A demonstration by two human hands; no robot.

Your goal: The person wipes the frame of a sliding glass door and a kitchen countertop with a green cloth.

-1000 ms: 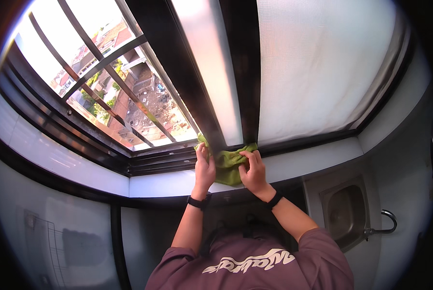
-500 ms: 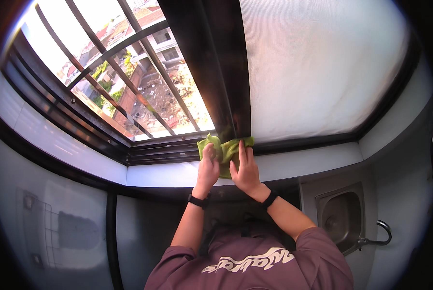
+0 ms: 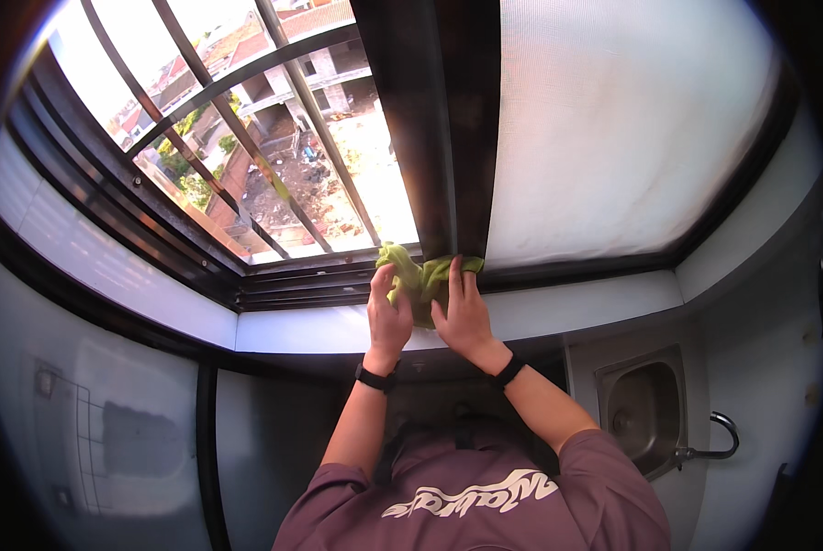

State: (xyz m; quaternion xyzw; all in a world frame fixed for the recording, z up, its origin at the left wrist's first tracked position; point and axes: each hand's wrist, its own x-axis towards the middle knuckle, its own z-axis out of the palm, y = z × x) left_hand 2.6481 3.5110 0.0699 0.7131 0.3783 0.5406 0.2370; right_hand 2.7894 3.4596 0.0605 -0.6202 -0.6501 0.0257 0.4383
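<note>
A green cloth (image 3: 423, 298) lies bunched at the lower window track, at the foot of the dark window post (image 3: 436, 138). My left hand (image 3: 389, 321) grips its left part, fingers folded against the fabric. Just to the right, my right hand (image 3: 464, 317) presses and holds the other side, its longer fingers reaching over the cloth toward the post. Part of the cloth hangs between both hands over the white sill (image 3: 310, 331). The cloth hides the track beneath it.
Metal window bars (image 3: 296, 197) stand at the left, with a building and rubble outside. On the right is a frosted pane (image 3: 627, 119). A sink (image 3: 645, 413) with a curved tap (image 3: 725, 441) sits at lower right. Grey glossy panels (image 3: 108, 413) line the left.
My left hand has shifted slightly left, and the cloth's left part now bunches higher. The right hand stays nearly in place. The view of the window has shifted a little.
</note>
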